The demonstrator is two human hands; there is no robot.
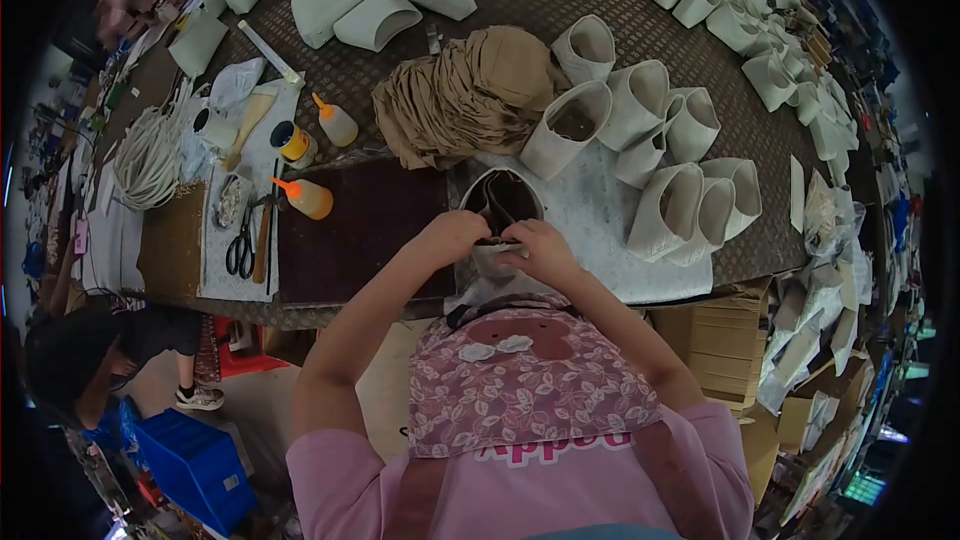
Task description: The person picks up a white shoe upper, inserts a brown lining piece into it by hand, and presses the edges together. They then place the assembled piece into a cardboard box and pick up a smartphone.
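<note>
At the table's near edge, a small white bag (493, 263) stands with its mouth facing up and a dark brown lining (510, 190) showing inside. My left hand (462, 232) grips the near left part of its rim, fingers bent over the edge. My right hand (542, 248) pinches the same rim on the near right side, close to the left hand. Both thumbs and some fingertips are partly hidden. Behind the bag lies a large heap of folded brown lining cloth (470, 90). To its right stand several white bags (665, 205) with open mouths.
Left of my hands are a dark mat (360, 230), orange-tipped glue bottles (308, 200), black scissors (240, 250), a yellow-labelled can (293, 144), a brush (248, 127) and coiled white cord (150, 160). More white bags (375, 18) crowd the far table. A person (90, 350) sits at lower left by a blue crate (195, 465).
</note>
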